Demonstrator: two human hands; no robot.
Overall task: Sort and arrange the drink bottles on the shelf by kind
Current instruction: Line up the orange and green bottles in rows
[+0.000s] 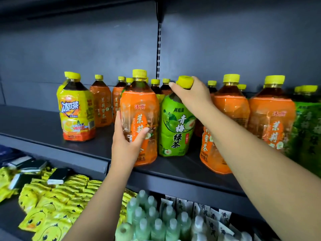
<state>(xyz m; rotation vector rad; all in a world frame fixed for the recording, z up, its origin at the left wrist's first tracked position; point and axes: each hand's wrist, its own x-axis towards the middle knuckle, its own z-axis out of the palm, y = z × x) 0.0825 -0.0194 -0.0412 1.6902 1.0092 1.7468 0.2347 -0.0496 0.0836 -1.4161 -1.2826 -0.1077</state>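
Down low in front of you lie yellow duck-print packets (52,211) with a few dark flat boxes (59,175) on top; to their right stand pale green capped bottles (156,221), then white sachets (213,216) with black characters

We face a dark grey shelf (26,122); its matte back panel (78,46) rises behind, split by a slotted upright (158,49); a lower shelf (9,216) sits beneath; light falls soft and even.
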